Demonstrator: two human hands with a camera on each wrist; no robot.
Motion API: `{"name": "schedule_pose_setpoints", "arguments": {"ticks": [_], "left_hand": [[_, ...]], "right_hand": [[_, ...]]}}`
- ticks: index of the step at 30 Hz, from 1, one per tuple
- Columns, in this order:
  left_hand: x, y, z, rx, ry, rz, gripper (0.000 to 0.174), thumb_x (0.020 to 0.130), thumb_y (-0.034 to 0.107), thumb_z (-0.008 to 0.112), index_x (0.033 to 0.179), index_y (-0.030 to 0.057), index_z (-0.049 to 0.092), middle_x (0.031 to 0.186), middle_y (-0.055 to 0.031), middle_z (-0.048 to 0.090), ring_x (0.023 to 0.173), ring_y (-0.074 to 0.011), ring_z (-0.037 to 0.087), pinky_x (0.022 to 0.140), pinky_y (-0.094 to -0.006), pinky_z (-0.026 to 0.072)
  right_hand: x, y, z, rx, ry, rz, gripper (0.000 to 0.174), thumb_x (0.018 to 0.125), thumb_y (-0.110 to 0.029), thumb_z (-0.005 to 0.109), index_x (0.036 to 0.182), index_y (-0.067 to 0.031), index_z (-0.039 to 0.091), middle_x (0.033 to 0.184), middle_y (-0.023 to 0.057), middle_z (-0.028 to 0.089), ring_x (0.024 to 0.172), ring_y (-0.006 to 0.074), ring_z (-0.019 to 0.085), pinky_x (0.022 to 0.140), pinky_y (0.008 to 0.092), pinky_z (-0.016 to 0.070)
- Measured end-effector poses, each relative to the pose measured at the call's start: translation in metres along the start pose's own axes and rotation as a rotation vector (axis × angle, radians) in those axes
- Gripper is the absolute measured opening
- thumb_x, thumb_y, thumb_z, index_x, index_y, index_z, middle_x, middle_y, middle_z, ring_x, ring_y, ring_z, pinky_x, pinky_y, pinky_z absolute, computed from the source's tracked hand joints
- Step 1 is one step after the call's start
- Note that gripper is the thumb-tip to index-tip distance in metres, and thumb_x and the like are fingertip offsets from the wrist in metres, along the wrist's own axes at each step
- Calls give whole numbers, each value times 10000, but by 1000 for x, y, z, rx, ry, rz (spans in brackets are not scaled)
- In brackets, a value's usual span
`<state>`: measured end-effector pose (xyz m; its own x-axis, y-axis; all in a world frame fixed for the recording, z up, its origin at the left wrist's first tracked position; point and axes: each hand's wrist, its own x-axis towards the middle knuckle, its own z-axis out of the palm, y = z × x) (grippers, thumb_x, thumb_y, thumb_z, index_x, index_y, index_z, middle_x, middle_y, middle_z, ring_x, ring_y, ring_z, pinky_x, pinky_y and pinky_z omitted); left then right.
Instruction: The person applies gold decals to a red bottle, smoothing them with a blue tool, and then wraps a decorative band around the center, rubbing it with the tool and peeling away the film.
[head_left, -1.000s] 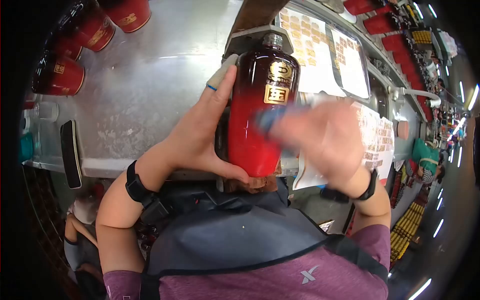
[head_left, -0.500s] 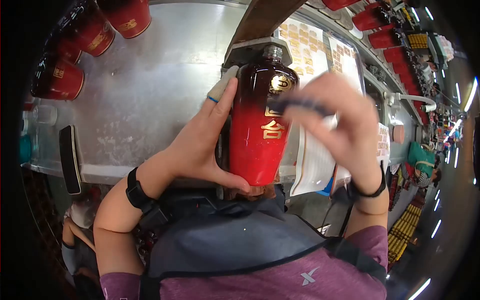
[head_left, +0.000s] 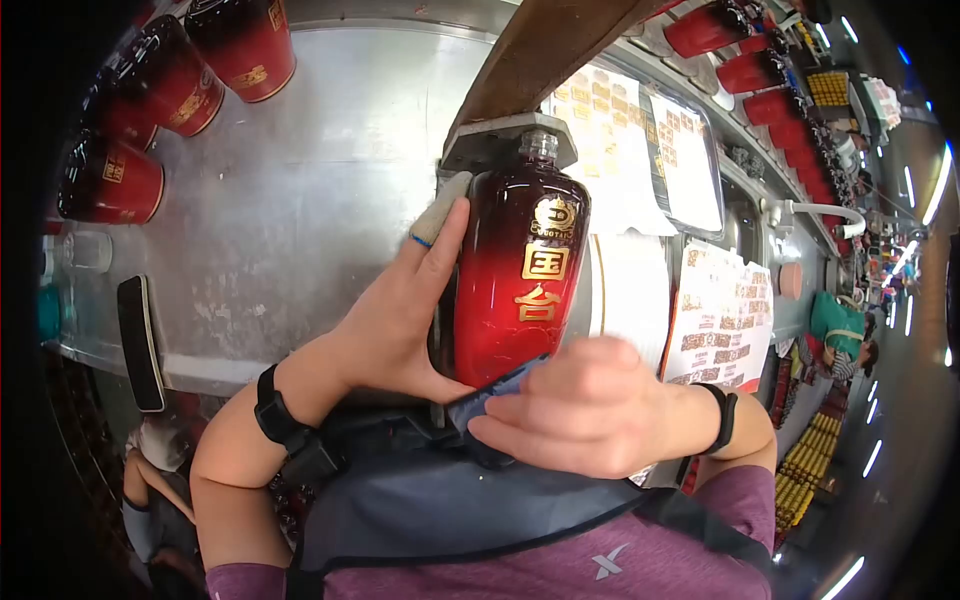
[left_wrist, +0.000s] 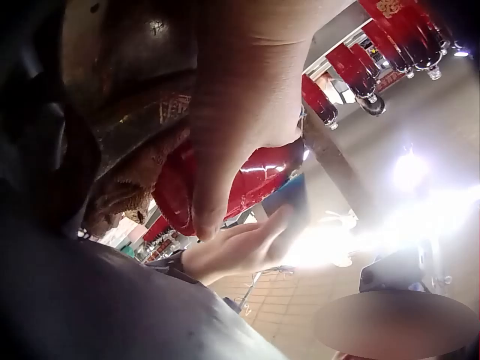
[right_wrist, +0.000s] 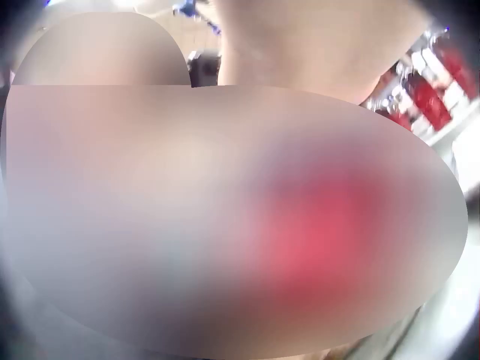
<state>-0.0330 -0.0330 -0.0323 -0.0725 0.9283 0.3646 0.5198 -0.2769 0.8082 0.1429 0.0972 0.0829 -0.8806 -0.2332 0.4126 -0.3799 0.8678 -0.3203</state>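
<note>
A dark-to-red bottle (head_left: pixel 520 270) with gold characters and a clear glass neck lies under a metal bracket. My left hand (head_left: pixel 400 310) holds its left side, thumb near the base and a pale cover on one finger. My right hand (head_left: pixel 580 410) pinches a dark blue flat piece (head_left: pixel 500 390) at the lower end of the bottle. In the left wrist view the left hand (left_wrist: pixel 247 97) lies along the red bottle (left_wrist: pixel 255 180), the right hand (left_wrist: pixel 240 247) beyond it. Blur covers most of the right wrist view.
Red bottles (head_left: pixel 245 60) stand at the upper left of the metal table (head_left: pixel 270 200). A black phone-like object (head_left: pixel 140 340) lies at its left edge. Gold label sheets (head_left: pixel 610 130) and a printed sheet (head_left: pixel 715 320) lie to the right. A brown beam (head_left: pixel 530 60) rises behind the bracket.
My right hand has moved from over the bottle's middle down to its base with the blue piece, uncovering the gold characters. My left hand stays on the bottle's left side.
</note>
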Motion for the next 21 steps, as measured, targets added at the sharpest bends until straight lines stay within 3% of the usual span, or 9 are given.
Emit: {"name": "schedule_pose_setpoints", "arguments": {"ticks": [3, 5, 8, 9, 11, 13, 19, 20, 21], "left_hand": [[0, 6, -6, -51, -30, -39, 1510, 505, 551, 931, 1547, -56, 21, 1549, -321, 205, 1416, -471, 283, 1159, -452, 301], [1, 7, -7, -55, -36, -36, 1506, 507, 541, 931, 1550, -50, 19, 1551, -321, 203, 1416, -472, 283, 1158, -451, 303], [1, 4, -5, -36, -28, -20, 1512, 507, 538, 932, 1554, -39, 6, 1557, -318, 194, 1422, -472, 276, 1161, -448, 299], [2, 3, -4, -12, -18, -9, 1521, 505, 546, 931, 1555, -34, -4, 1561, -315, 187, 1427, -470, 269, 1163, -446, 294], [0, 4, -4, 11, -52, -47, 1560, 481, 578, 930, 1554, -30, -24, 1568, -314, 172, 1437, -468, 254, 1169, -446, 283], [2, 5, -6, -87, -43, -41, 1626, 411, 568, 952, 1553, -45, -31, 1583, -308, 143, 1471, -462, 175, 1181, -496, 223], [0, 1, -5, 11, -45, -35, 1636, 405, 596, 947, 1555, -34, -31, 1585, -290, 166, 1471, -453, 184, 1181, -492, 221], [1, 5, -8, -26, -71, -51, 1595, 448, 582, 941, 1552, -40, -28, 1579, -305, 154, 1462, -464, 196, 1178, -487, 242], [1, 7, -10, -61, -100, -64, 1555, 490, 568, 935, 1548, -45, -25, 1573, -321, 141, 1453, -476, 208, 1175, -483, 264]], "right_hand": [[11, 44, -25, 196, 52, 562, 121, 807, -27, 705, 912, -81, 732, 865, 48, 646, 813, 200, 586, 698, 317, 457], [16, 54, -29, -110, 170, 552, 166, 807, -11, 705, 950, -89, 732, 917, 53, 675, 778, 199, 591, 697, 335, 463], [-24, 28, 32, -346, 298, -235, 192, 759, -93, 659, 902, -200, 728, 867, 39, 657, 715, 189, 546, 548, 282, 406], [-9, 3, -2, -96, -151, -144, 184, 870, -138, 614, 984, -174, 753, 980, 20, 681, 800, 187, 564, 689, 326, 441], [29, 13, -28, -17, -298, 268, 137, 849, -107, 667, 948, -136, 757, 885, 50, 675, 819, 199, 562, 730, 315, 437], [29, 56, -45, 25, 71, 530, 126, 806, -81, 712, 927, -90, 748, 805, 62, 658, 815, 223, 562, 749, 320, 428], [1, -8, -2, 77, -119, -44, 220, 701, -122, 731, 917, -84, 711, 764, 26, 577, 768, 209, 567, 680, 366, 472], [10, 8, 15, -5, 197, 84, 194, 674, -94, 743, 867, -111, 739, 738, 24, 631, 610, 216, 560, 590, 347, 445], [11, 27, -15, 132, -161, 302, 262, 674, -109, 718, 936, -95, 719, 826, 41, 629, 764, 211, 572, 713, 381, 447]]}}
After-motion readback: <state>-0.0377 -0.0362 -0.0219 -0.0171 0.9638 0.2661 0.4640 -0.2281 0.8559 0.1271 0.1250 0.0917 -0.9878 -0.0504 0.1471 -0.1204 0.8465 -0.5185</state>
